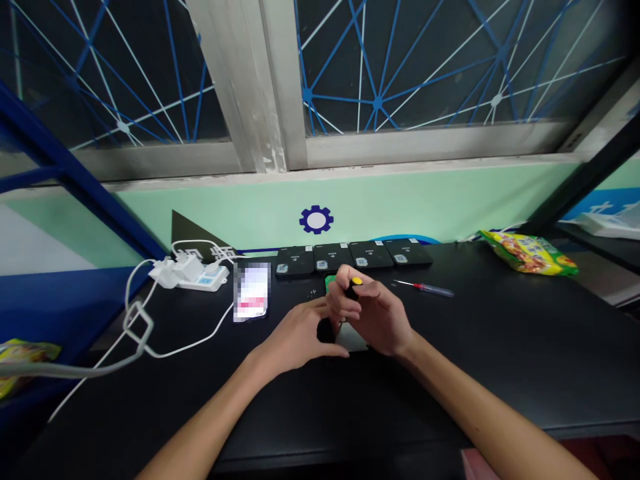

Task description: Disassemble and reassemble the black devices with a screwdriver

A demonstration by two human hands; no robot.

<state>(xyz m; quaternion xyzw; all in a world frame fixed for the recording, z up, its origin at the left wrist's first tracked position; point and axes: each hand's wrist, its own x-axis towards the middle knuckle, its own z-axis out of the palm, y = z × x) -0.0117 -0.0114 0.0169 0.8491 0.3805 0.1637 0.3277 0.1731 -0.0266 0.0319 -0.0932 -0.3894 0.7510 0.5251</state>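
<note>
My right hand [376, 312] is closed around a screwdriver [357, 283] with a black handle and a yellow end; its tip is hidden behind the fingers. Under it on the black table lies a flat device [351, 339] with a silver plate and a green part at its far end. The hands cover much of this device, so its exact kind cannot be made out. My left hand [301, 337] grips the device's left side, thumb at the near edge and fingers at the far side. A second screwdriver [434, 290] with a translucent handle lies to the right.
Several flat black boxes [334, 257] stand in a row along the wall. To the left are a phone [253, 292] with its screen lit, a white power strip [203, 275] and loose white cables [187, 351]. A yellow-green snack bag [531, 253] lies at the back right of the table [525, 347].
</note>
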